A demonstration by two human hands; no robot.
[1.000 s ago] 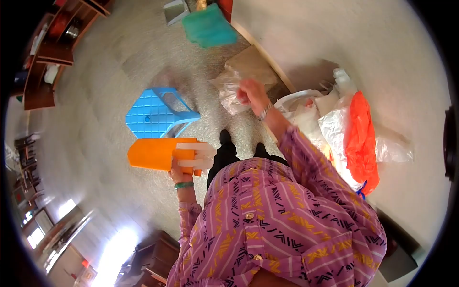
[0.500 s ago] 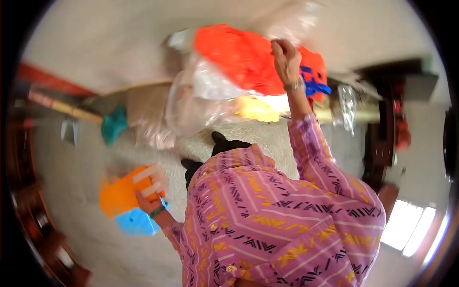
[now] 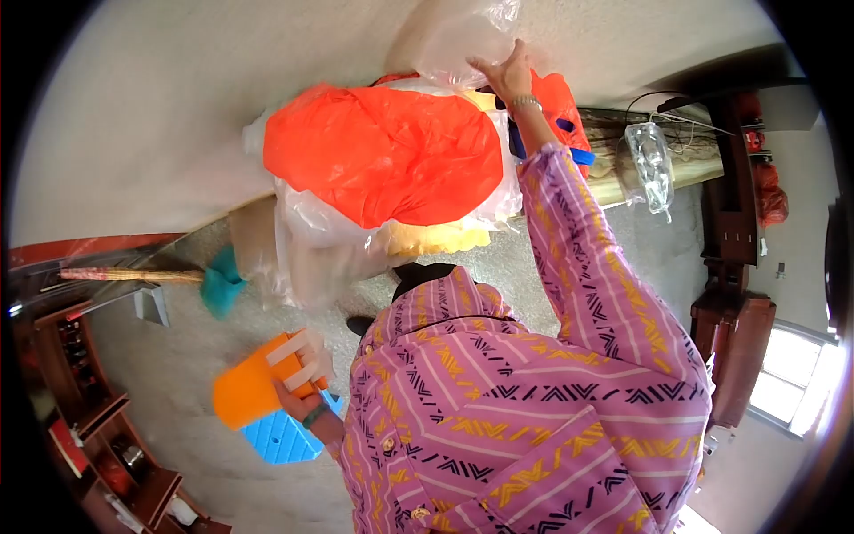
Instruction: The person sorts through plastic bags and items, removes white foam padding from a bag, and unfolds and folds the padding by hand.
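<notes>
Fingers spread and thumb splayed, the right hand [image 3: 510, 78] was held out over the far edge of a heap of bags, with nothing seen in its grasp. Its thumb overlapped a clear plastic bag [image 3: 454, 40]; whether the two touched could not be told. Just beside the wrist, which wore a metal band [image 3: 526, 102], was an orange-red bag [image 3: 569, 102] with a blue strap [image 3: 583, 157]. To the left, a large red plastic bag [image 3: 382, 151] covered white plastic wrapping [image 3: 325, 222] and part of a yellow bundle [image 3: 440, 238]; its long axis ran across the view, roughly along the wall [image 3: 133, 133].

Well apart, at lower left, the left hand [image 3: 294, 402], a green bangle [image 3: 313, 414] at its wrist, gripped an orange plastic item [image 3: 245, 383] near its end with white strips [image 3: 285, 347]. That item's long axis slanted from lower left to upper right, the stripped end pointing to the upper right. A blue plastic stool [image 3: 285, 438] showed partly behind it.

The step in hand seemed to be a reach among the bags, the left holding its load aside. Taking hold of any bag would call for the right fingers to close on thin, slippery film.

Farther out were a teal bag [image 3: 222, 283] and a grey dustpan [image 3: 152, 306].
</notes>
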